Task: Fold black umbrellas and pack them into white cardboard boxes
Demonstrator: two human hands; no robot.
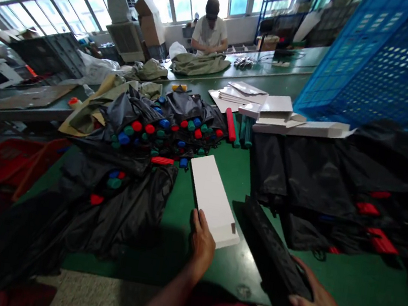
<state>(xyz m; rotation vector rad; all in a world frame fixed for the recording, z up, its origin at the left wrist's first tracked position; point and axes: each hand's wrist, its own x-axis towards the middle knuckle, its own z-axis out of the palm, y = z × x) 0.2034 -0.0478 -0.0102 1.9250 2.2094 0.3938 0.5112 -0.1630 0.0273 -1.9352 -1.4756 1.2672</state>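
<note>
Near the table's [223, 176] front edge our left hand [201, 242] grips a white box [213, 200]; our right hand [315, 297] grasps a black umbrella [274, 248]. We judge it unboxed yet, with heaps [161, 131] waiting behind

The box [213, 200] lies on the tabletop [353, 283], between two umbrella heaps. The crate [386, 62] stands behind the right heap [336, 188].

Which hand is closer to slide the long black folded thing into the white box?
Right, probably. The right hand already rests on the long black folded bundle, beside the flat white cardboard box. The left hand touches the box's near end, well placed to steady it.
</note>
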